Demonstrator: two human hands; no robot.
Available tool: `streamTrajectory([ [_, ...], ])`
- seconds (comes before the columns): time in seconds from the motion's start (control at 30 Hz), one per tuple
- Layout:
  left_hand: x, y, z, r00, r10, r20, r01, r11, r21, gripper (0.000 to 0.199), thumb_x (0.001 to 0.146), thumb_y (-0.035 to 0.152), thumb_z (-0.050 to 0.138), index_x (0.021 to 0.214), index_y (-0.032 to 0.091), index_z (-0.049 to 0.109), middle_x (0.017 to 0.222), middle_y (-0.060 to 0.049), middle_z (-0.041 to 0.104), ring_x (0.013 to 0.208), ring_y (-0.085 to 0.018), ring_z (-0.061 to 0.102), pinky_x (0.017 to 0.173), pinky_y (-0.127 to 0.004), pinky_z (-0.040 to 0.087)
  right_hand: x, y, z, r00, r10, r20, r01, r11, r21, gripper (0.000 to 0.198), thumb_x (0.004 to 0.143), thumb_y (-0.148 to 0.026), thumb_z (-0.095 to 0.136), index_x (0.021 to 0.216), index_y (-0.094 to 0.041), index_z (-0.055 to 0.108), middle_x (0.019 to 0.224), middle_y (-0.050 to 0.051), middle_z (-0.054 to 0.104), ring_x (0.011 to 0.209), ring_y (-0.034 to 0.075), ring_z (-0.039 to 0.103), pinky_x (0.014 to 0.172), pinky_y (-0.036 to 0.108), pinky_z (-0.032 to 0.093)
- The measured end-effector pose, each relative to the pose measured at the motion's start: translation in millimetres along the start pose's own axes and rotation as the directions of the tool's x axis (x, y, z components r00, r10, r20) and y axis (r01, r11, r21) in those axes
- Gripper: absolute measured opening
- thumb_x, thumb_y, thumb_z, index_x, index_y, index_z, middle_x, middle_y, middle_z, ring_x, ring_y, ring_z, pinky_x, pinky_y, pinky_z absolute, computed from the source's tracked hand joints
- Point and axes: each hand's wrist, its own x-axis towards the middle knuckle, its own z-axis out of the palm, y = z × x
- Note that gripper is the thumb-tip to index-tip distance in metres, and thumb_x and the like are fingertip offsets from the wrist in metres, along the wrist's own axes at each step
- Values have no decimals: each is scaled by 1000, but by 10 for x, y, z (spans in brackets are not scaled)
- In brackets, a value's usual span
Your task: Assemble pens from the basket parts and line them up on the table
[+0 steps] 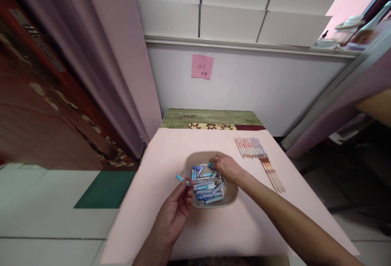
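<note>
My left hand (pixel 177 207) pinches a light-blue pen cap (pixel 182 180), a short tube held tilted at the left rim of a beige plastic bin (pixel 195 158). Several blue, lilac and white pen parts (pixel 207 186) lie loose in the bin, some like slim tubes, others like caps. My right hand (pixel 225 167) reaches over the bin's far right corner with its fingers bent down and closed together. At its fingertips shows a small teal-blue pen part (pixel 210 165), partly hidden by the fingers.
On the pink-covered table (pixel 165 156), a row of pens (pixel 250 148) in clear wrapping lies right of the bin. Several wooden-toned pens (pixel 273 174) lie below them. A pink note (pixel 202 67) is stuck to the wall behind. A curtain and a red door stand at left.
</note>
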Motion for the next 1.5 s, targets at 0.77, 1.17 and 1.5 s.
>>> streamTrajectory([
  [0.77, 73, -284, 79, 996, 12, 89, -11, 1000, -9, 13, 84, 4, 56, 92, 6, 65, 84, -12, 73, 68, -16, 70, 61, -23, 59, -600, -707, -166, 940, 333, -76, -15, 261, 965, 30, 88, -38, 54, 71, -17, 68, 57, -3, 54, 55, 11, 49, 52, 21, 36],
  [1.17, 34, -175, 116, 996, 75, 43, -69, 988, -137, 15, 87, 3, 51, 94, 6, 63, 91, -15, 72, 68, -12, 69, 62, -19, 58, -1052, -842, -98, 664, 724, -185, 343, -75, 936, 26, 92, -39, 52, 109, -20, 59, 97, 8, 68, 77, 17, 60, 73, 31, 50],
  [1.5, -38, -365, 112, 999, 34, 24, -30, 988, -151, 18, 87, 2, 49, 97, 6, 63, 83, -12, 72, 65, -13, 69, 60, -19, 59, -1203, -1144, -45, 548, 768, -332, 377, 128, 917, 19, 95, -33, 48, 103, -23, 62, 95, 7, 69, 73, 16, 62, 70, 32, 53],
])
